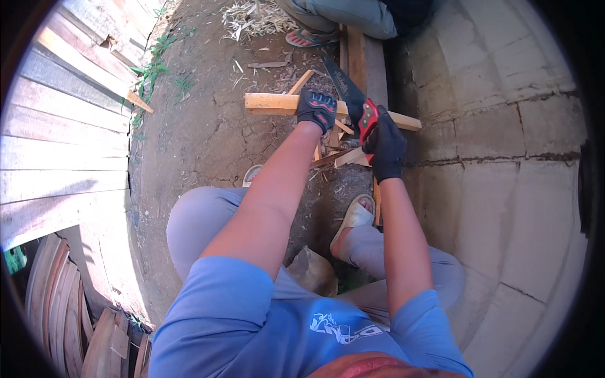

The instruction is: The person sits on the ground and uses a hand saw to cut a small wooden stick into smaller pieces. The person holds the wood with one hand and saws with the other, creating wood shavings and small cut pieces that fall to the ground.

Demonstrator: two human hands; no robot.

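In a black glove, my right hand (389, 143) is wrapped round the red handle of a handsaw (345, 85). Its dark blade slants up and to the left, across a pale wooden batten (271, 103). The batten lies crosswise in front of me, its right end close to the block wall. My gloved left hand (317, 108) is closed over the batten, left of the blade. Where the teeth meet the wood is too small to make out. Under the batten, offcuts and thin strips of wood (350, 156) lie on the ground.
A concrete block wall (485, 132) rises along the right. On the left stands a plank wall (69, 135), with stacked boards (63, 296) below it. Another person's sandalled foot (309, 39) is beside long timbers (365, 60) at the top. Wood shavings (252, 19) and a stone (313, 271) lie on the dirt.
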